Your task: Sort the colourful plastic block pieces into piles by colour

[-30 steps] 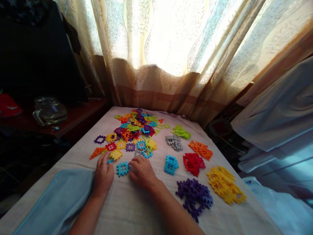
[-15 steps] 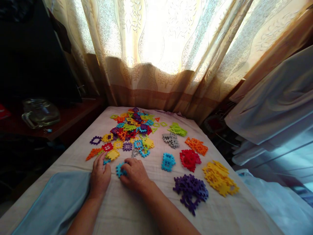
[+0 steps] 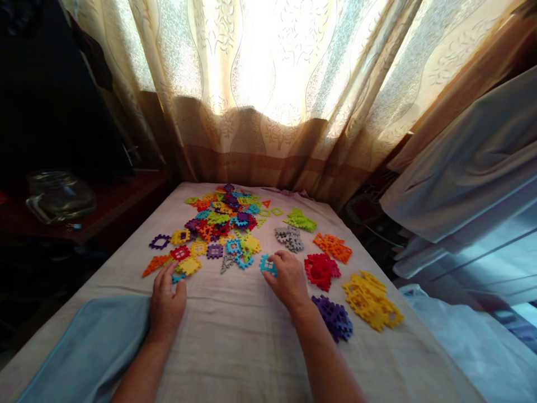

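Harsh backlight glare through the curtains (image 3: 260, 101), left edge in deep shadow

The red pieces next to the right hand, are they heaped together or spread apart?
Heaped together: the red pieces beside the right hand overlap in one pile, apart from the yellow pieces.
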Demonstrator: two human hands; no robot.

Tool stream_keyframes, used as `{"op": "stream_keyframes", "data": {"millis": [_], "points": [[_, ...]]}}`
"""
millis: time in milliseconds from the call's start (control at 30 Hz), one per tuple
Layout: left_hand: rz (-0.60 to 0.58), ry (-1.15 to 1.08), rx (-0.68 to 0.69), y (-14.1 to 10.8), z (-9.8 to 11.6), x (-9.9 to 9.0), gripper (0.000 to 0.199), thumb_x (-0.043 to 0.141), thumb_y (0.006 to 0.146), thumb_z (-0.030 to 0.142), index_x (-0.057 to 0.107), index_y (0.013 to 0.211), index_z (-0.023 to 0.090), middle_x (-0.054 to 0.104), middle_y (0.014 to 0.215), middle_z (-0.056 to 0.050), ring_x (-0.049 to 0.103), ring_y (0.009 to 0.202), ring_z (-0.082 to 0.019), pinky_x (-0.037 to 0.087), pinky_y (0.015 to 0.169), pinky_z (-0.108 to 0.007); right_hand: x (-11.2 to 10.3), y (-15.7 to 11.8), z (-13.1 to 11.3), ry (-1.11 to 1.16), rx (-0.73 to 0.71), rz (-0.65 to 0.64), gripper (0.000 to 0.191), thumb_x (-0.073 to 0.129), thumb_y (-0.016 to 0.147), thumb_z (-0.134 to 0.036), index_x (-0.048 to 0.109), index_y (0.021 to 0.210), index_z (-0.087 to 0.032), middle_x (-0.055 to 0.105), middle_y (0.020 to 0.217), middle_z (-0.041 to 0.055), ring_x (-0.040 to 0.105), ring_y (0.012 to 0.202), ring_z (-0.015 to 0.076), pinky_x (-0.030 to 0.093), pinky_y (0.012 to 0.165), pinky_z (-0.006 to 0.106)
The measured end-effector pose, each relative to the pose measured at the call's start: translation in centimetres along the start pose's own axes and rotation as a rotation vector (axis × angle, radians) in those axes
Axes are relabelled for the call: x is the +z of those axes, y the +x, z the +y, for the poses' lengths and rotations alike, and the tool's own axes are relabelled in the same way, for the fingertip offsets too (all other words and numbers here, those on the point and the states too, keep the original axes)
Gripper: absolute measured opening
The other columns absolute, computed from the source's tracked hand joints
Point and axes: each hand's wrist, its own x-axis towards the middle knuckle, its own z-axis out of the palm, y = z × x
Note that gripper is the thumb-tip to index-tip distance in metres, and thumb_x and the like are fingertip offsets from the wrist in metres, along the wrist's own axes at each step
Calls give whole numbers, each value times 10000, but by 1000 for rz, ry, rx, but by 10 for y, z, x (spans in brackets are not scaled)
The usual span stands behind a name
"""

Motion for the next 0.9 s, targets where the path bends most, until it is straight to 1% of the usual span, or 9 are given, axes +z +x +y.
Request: {"op": "stream_keyframes", "data": {"millis": [200,300,367,433,533,600,733,800,900], "points": [[14,51,61,0,1,-1,409,430,871,290,547,1238,153,564,1252,-154,528,1212,-271,427,1059,-445,4,-2,14,-62,13,-56,248,676,786,-269,697,1029,-220,614,1188,101,536,1103,247,378,941,365],[9,78,116,-1,7,-3,403,428,885,266,522,1267,181,552,1267,-137,512,1231,-256,419,1066,-433,6,-10,11,-22,-8,39,231,665,787,-237,697,1015,-217,587,1251,115,516,1138,273,376,955,402],[-9,100,188,-2,14,-3,399,428,889,241,518,1274,192,555,1267,-130,507,1234,-256,406,1072,-441,9,-19,5,53,-42,121,189,619,814,-205,693,987,-204,618,1182,114,535,1098,266,388,942,397],[-60,126,288,-4,22,-2,378,435,890,231,542,1251,196,570,1254,-127,509,1221,-264,395,1069,-463,15,-32,-6,172,-87,151,169,551,846,-167,685,944,-200,654,1034,89,580,988,222,420,885,338],[-204,140,438,-7,38,5,311,464,883,233,618,1153,224,622,1167,-100,548,1127,-261,405,1035,-472,30,-52,-20,353,-131,83,188,499,854,-133,668,882,-209,651,845,40,608,774,156,441,717,245],[-316,147,487,-6,52,15,279,491,874,234,656,1098,233,646,1090,-87,568,1042,-252,428,991,-454,40,-61,-25,435,-131,41,182,501,844,-130,663,867,-211,651,798,28,611,721,146,432,666,230],[-475,223,482,4,82,38,275,557,848,237,677,1095,230,646,1028,-87,563,969,-258,456,910,-423,49,-64,-24,572,-81,68,177,494,826,-134,659,828,-199,672,769,31,623,726,152,432,673,230],[-527,263,477,10,94,49,278,590,829,234,683,1091,231,643,1024,-90,560,964,-266,449,911,-432,51,-62,-21,623,-61,88,179,488,817,-137,657,808,-196,674,755,29,620,710,149,430,664,227],[-576,262,469,17,106,59,208,613,807,215,705,994,211,638,1018,-106,554,983,-281,425,937,-460,51,-60,-19,658,-52,90,181,487,811,-145,660,802,-198,674,746,25,613,689,146,426,652,226]]}}
